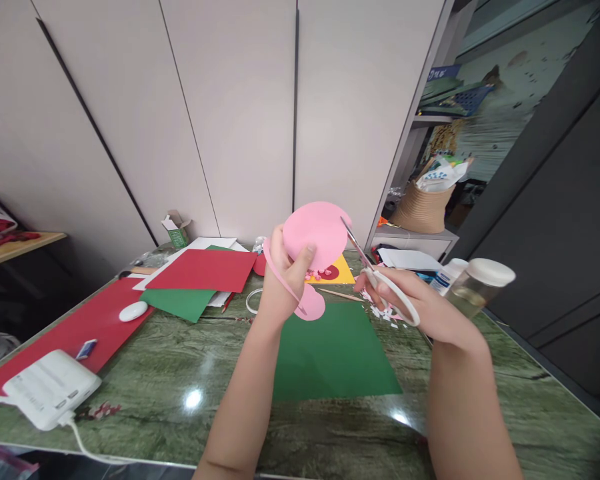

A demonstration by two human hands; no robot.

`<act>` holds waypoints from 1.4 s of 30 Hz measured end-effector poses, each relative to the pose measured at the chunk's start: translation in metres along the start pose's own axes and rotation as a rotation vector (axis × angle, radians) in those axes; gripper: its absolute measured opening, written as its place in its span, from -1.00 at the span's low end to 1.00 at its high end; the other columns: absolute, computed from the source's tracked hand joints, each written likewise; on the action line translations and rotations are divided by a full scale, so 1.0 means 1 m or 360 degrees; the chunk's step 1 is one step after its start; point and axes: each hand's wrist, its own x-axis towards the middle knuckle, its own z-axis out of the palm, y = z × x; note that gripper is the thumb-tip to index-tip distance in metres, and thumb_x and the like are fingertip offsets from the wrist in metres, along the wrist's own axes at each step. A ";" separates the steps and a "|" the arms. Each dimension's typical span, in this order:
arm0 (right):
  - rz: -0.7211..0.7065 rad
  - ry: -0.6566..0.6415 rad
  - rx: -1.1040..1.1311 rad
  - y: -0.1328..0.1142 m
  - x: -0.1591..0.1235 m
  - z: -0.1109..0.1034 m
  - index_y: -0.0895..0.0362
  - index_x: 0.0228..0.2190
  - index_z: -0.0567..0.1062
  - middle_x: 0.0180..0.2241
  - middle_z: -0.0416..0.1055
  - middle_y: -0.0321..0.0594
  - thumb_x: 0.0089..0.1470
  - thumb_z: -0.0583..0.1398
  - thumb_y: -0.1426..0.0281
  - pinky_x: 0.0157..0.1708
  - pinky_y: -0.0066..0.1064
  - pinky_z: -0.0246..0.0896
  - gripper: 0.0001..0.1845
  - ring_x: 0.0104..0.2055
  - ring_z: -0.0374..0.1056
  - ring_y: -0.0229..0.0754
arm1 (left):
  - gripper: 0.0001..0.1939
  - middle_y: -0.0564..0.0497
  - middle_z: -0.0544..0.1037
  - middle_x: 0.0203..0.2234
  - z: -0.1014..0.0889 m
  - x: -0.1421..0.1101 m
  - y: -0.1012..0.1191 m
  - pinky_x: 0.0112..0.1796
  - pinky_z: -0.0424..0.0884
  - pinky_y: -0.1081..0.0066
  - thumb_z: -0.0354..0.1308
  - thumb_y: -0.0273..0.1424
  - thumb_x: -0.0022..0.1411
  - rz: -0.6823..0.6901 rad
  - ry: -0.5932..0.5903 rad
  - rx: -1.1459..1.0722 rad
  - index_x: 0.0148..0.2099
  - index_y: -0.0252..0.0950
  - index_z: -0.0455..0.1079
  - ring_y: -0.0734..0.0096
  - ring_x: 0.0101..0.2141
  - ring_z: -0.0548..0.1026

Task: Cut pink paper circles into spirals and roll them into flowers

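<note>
My left hand [285, 277] pinches a round piece of pink paper [316, 230], holding it up above the table with the thumb on the near face. A narrow pink strip [280, 270] curls down around that wrist. White-handled scissors [393, 290] are in my right hand [405, 293], their blades meeting the disc's right edge. Under the hands lies a green sheet [335, 353], with a smaller pink paper shape [313, 305] at its far edge. Behind, partly hidden, is a yellow sheet [349, 270] with a dark red circle and small pink pieces.
Red sheets [200, 270], a white mouse [133, 311] and a white power adapter [53, 387] lie to the left. Paper scraps [383, 312] and a lidded clear jar [480, 287] are on the right. A wooden stick [341, 294] lies beyond the green sheet. Cabinet doors [230, 120] stand behind.
</note>
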 end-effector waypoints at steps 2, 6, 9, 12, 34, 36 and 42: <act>-0.0005 -0.0004 0.0001 0.000 0.000 0.000 0.13 -0.38 0.32 -0.51 0.19 -0.29 0.19 -0.10 0.02 -0.50 -0.41 -0.02 -0.53 -0.49 0.10 -0.26 | -0.69 -0.08 0.42 -0.20 -0.001 0.000 0.000 -0.24 0.39 0.29 0.14 -0.24 0.14 0.0008 -0.0027 0.0035 -0.10 -0.25 0.25 0.25 -0.18 0.42; 0.0011 0.0003 0.0014 0.001 -0.001 0.000 0.14 -0.36 0.33 -0.51 0.18 -0.30 0.19 -0.09 0.02 -0.50 -0.41 -0.01 -0.53 -0.49 0.09 -0.27 | -0.70 -0.08 0.43 -0.20 -0.003 0.000 0.000 -0.27 0.39 0.29 0.12 -0.23 0.17 0.0007 -0.0041 0.0057 -0.09 -0.24 0.24 0.27 -0.20 0.42; 0.0027 -0.0002 0.0023 0.003 -0.002 0.000 0.13 -0.33 0.35 -0.51 0.18 -0.30 0.20 -0.09 0.04 -0.48 -0.42 0.00 -0.55 -0.48 0.11 -0.27 | -0.70 -0.08 0.44 -0.19 -0.002 0.002 -0.002 -0.23 0.39 0.28 0.13 -0.23 0.16 0.0020 -0.0025 0.0047 -0.11 -0.25 0.24 0.27 -0.18 0.42; 0.0039 -0.0010 0.0029 0.004 -0.002 0.000 0.13 -0.32 0.35 -0.51 0.19 -0.30 0.21 -0.09 0.05 -0.47 -0.42 0.02 -0.56 -0.47 0.12 -0.28 | -0.70 -0.08 0.44 -0.18 -0.002 0.003 -0.004 -0.20 0.41 0.29 0.14 -0.23 0.15 0.0042 -0.0002 -0.0015 -0.12 -0.26 0.24 0.26 -0.15 0.43; 0.0041 -0.0025 0.0001 0.002 -0.002 -0.001 0.13 -0.37 0.33 -0.51 0.19 -0.31 0.19 -0.09 0.01 -0.50 -0.43 -0.01 -0.53 -0.49 0.10 -0.29 | -0.74 -0.06 0.44 -0.27 -0.005 0.003 0.001 -0.26 0.36 0.29 0.08 -0.24 0.19 0.0090 -0.0071 0.0087 -0.13 -0.27 0.26 0.28 -0.22 0.41; 0.0030 -0.0034 -0.0001 0.002 -0.002 -0.001 0.12 -0.37 0.33 -0.51 0.19 -0.31 0.19 -0.09 0.01 -0.49 -0.43 -0.01 -0.54 -0.48 0.11 -0.29 | -0.73 -0.07 0.45 -0.25 -0.006 0.002 0.002 -0.27 0.36 0.29 0.09 -0.24 0.18 0.0082 -0.0084 0.0105 -0.11 -0.27 0.25 0.29 -0.23 0.41; 0.0052 -0.0033 -0.0013 0.002 -0.003 -0.002 0.12 -0.36 0.34 -0.47 0.22 -0.29 0.20 -0.08 0.04 -0.47 -0.42 0.01 -0.56 -0.46 0.14 -0.28 | -0.71 -0.08 0.45 -0.23 -0.006 0.003 0.001 -0.29 0.37 0.31 0.10 -0.23 0.17 0.0067 -0.0051 0.0124 -0.11 -0.27 0.25 0.29 -0.22 0.41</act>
